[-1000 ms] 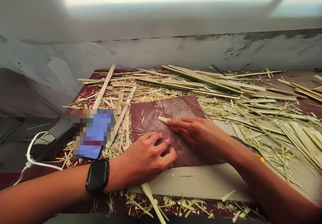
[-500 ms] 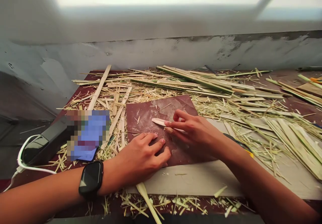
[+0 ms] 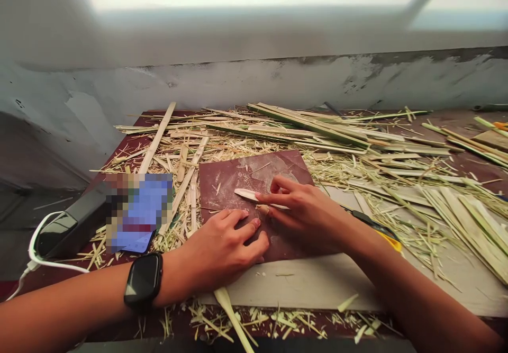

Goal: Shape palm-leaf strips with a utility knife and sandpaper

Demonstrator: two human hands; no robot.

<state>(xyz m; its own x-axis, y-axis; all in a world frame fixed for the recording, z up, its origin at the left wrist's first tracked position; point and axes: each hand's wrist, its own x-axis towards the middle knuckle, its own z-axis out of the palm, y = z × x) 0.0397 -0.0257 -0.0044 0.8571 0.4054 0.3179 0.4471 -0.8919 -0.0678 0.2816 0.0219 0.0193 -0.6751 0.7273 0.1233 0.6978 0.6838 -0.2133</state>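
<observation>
A dark red-brown sheet of sandpaper (image 3: 262, 170), dusted with pale powder, lies on a pale board (image 3: 313, 281). My right hand (image 3: 313, 213) pinches a small pale bamboo piece (image 3: 243, 193) with a rounded tip, laid low along the sheet. Much of that piece is hidden by the fingers. My left hand (image 3: 226, 244) rests on the sheet's near left part, fingers spread and nothing in them. Below my left hand, a bamboo stick (image 3: 234, 318) with a wider end points toward me.
Bamboo strips (image 3: 313, 125) and shavings cover the back of the table. More strips (image 3: 468, 231) lie at the right. A black-and-yellow cutter (image 3: 375, 228) sits by my right forearm. At the left are a partly blurred phone (image 3: 138, 244) and a black box (image 3: 63, 234) with a white cable.
My right hand has slid slightly left along the sandpaper with the bamboo piece, uncovering more of the cutter. My left hand stays put.
</observation>
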